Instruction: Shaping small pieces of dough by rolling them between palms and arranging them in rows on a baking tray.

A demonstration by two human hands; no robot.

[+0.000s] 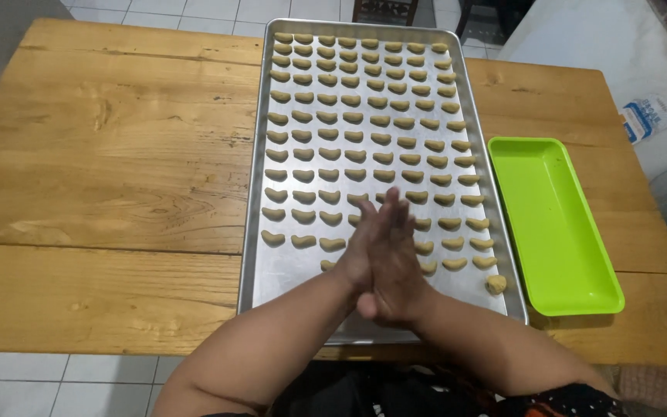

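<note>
Here, the head view looks straight down on the work.

Hands: the left hand and right hand are pressed flat, palm to palm, fingers straight and pointing away from the person, over the near end of the tray; whether anything lies between the palms cannot be told.

Tray: a long metal tray lies under the hands and runs away from them across the table, its bare near end directly below the wrists.

Dough pieces: small tan crescents, each bent like a cashew, dull and unbaked in look, lie in neat rows beyond and to both sides of the hands.

Count: about seven or eight pieces to a row and roughly fourteen rows, near a hundred in all; the hands hide a few in the nearest rows, so an exact count cannot be given.

Lump: one rounder, unshaped lump sits alone at the tray's near right corner, just right of the right hand and apart from the rows.

Green dish: one bright green rectangular dish lies on the table, right of the hands and just beside the tray's right rim.

Packet: one white and blue packet lies on a white surface, far right of the hands and well apart.
</note>
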